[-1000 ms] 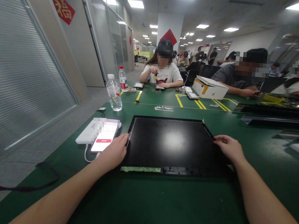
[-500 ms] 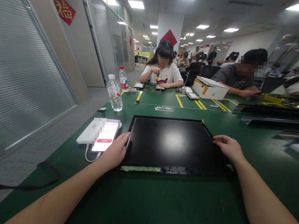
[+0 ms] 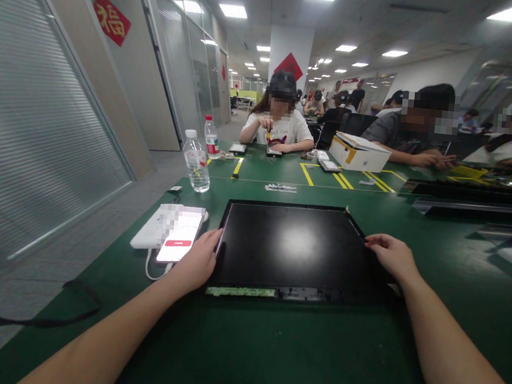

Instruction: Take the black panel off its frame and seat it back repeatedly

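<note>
A black display panel [image 3: 291, 250] lies face up on the green table, a ceiling light mirrored in its screen. Along its near edge a green circuit board strip [image 3: 241, 291] is exposed. My left hand [image 3: 202, 259] grips the panel's left edge, its fingertips partly hidden against the side. At the upper right edge, my right hand [image 3: 390, 253] pinches the frame between thumb and fingers. Close beside my left hand lies a lit phone [image 3: 182, 236] with a white cable plugged in, resting partly on a white flat device [image 3: 147, 233].
Two water bottles, a clear one [image 3: 196, 162] and a red-capped one [image 3: 212, 137], stand at the far left. Across the table a person [image 3: 281, 119] works with a screwdriver. A white box [image 3: 359, 152] and dark long strips [image 3: 477, 192] are to the right. A black strap [image 3: 44, 319] hangs left.
Both my hands and the panel stay in place; the view shifts very slightly. The co-worker at right has moved their hands a little.
</note>
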`<state>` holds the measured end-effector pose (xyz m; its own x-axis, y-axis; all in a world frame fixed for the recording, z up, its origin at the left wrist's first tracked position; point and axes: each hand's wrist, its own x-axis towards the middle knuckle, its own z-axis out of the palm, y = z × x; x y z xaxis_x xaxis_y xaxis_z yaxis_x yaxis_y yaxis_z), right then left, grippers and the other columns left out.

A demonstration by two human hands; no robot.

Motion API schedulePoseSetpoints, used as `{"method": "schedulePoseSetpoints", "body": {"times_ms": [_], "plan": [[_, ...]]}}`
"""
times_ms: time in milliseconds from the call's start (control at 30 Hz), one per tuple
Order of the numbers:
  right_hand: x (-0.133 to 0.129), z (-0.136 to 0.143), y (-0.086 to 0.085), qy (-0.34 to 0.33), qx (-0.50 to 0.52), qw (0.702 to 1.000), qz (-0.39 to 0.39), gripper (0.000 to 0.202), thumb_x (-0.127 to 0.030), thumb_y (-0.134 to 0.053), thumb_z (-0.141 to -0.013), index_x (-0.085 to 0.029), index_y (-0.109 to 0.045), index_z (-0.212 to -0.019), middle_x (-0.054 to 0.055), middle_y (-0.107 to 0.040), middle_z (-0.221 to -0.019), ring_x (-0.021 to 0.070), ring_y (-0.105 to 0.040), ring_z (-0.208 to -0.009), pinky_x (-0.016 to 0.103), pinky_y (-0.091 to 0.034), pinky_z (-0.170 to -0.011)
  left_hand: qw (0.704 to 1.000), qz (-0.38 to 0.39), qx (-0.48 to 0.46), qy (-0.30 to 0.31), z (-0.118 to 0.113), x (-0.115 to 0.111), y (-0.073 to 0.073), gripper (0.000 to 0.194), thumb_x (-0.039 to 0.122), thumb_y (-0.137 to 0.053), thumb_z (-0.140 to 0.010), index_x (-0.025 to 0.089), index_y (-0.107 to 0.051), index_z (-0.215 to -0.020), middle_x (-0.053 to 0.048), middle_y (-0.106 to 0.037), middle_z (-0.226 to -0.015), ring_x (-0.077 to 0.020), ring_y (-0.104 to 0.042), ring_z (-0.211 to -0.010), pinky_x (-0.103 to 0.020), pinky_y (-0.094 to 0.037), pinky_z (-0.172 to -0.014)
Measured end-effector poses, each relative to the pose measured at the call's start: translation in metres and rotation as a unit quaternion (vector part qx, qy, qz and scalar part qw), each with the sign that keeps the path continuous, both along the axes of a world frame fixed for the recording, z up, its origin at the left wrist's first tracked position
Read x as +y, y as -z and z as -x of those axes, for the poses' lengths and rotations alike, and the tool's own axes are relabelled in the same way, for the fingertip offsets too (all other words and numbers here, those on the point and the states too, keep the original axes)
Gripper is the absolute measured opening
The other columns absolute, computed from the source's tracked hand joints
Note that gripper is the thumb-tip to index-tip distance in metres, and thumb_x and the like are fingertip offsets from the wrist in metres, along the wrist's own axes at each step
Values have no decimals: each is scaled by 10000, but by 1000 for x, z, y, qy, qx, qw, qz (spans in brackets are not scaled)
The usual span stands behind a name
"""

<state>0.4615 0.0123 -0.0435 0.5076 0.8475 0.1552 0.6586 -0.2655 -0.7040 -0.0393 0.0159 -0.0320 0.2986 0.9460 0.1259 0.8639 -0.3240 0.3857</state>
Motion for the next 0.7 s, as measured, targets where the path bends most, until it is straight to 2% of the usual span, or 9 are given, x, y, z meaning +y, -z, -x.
{"method": "schedulePoseSetpoints", "body": {"times_ms": [167,267,433,567,700], "plan": [[-3,-2,-3,29,-23,999,-14,236,-285,-588,-705,-259,-777,-845,49,-795,-854,261,-707,-888,404,-526,-869,1000,15,14,-17,2,1,6,661,103,-441,-922,15,-433,-1578,-303,-413,-1642,-424,-412,-1524,-622,-351,-1229],[-2,-7,0,51,-41,998,-15,222,-275,-608,-705,-261,-778,-847,64,-797,-892,268,-712,-895,398,-529,-855,1000,10,-11,2,6,3,11,663,107,-463,-897,44,-473,-1557,-280,-462,-1620,-420,-420,-1521,-627,-352,-1228],[3,-13,10,42,-53,997,27,224,-268,-631,-706,-252,-779,-874,63,-790,-876,272,-724,-878,398,-542,-834,999,4,-34,11,10,8,19,656,112,-489,-864,89,-537,-1518,-230,-538,-1581,-398,-437,-1516,-614,-335,-1245],[5,-12,13,25,-54,997,39,239,-260,-651,-709,-244,-788,-905,70,-796,-912,266,-728,-906,383,-545,-840,999,10,-47,11,11,9,18,652,114,-484,-866,59,-547,-1513,-233,-535,-1584,-393,-428,-1522,-605,-319,-1255],[4,-9,12,12,-64,997,47,261,-256,-640,-736,-232,-789,-949,79,-789,-925,257,-723,-890,375,-543,-816,997,25,-68,11,10,6,11,638,121,-458,-870,53,-575,-1494,-224,-519,-1596,-366,-427,-1527,-584,-301,-1265]]}}
